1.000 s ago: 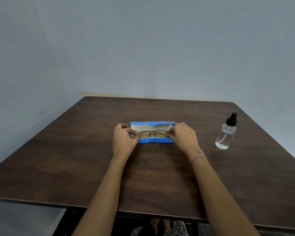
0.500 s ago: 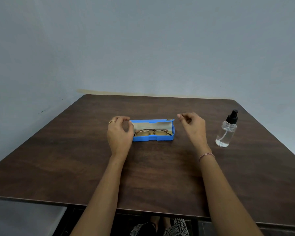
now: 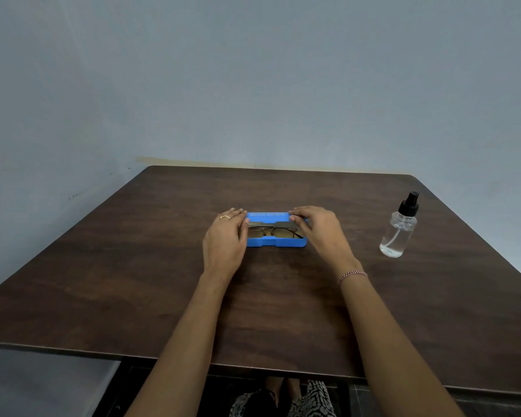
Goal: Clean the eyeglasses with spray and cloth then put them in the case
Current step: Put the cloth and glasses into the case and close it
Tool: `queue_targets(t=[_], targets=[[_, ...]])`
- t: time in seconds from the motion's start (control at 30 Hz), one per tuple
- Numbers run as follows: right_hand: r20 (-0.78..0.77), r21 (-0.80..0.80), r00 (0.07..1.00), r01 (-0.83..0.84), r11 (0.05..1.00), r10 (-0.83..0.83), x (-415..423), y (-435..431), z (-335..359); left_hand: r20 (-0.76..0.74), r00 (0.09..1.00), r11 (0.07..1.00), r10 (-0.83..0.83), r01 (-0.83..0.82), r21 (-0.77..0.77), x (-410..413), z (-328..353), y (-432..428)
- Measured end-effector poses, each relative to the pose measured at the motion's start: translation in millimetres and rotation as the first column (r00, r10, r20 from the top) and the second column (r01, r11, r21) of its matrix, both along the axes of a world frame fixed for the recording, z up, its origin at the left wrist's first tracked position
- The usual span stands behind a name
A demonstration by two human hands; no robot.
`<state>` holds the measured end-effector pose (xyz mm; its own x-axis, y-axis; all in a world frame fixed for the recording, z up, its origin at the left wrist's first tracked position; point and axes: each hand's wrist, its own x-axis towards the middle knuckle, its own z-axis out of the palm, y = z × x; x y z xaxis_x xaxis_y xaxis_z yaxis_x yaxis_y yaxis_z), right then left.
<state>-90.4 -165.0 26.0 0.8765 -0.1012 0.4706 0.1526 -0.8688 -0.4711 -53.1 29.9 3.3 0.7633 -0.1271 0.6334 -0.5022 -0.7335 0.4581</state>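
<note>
A blue eyeglass case (image 3: pixel 275 242) lies at the table's middle with its lid (image 3: pixel 266 216) raised and tilted forward over the base. Thin dark-framed eyeglasses (image 3: pixel 271 234) lie folded inside on the beige lining. My left hand (image 3: pixel 224 242) grips the lid's left end, fingers behind it and thumb in front. At the lid's right end my right hand (image 3: pixel 319 233) holds it the same way and covers that corner of the case. A clear spray bottle (image 3: pixel 399 233) with a black pump top stands upright well to the right. No cloth is in view.
The dark wooden table (image 3: pixel 163 281) reaches a blue-grey wall at the back; its near edge runs just over my lap. A ring is on my left hand and a bracelet (image 3: pixel 352 275) on my right wrist.
Both hands let go of the eyeglasses, which now lie in the case. The hands rose off, then came back onto the ends of the lid, and the lid has tipped forward.
</note>
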Motion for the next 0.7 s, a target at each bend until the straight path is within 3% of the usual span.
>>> queue_targets(t=[0.43,0.7], targets=[[-0.154,0.306,0.988,0.032,0.952,0.017,1,-5,0,-0.126,0.988,0.996,0.084,-0.088,-0.024,7,-2,2],[-0.288,0.546,0.952,0.077,0.834,0.101,2,-12,-9,-0.372,0.917,0.96,-0.144,0.039,-0.275,14,-9,4]])
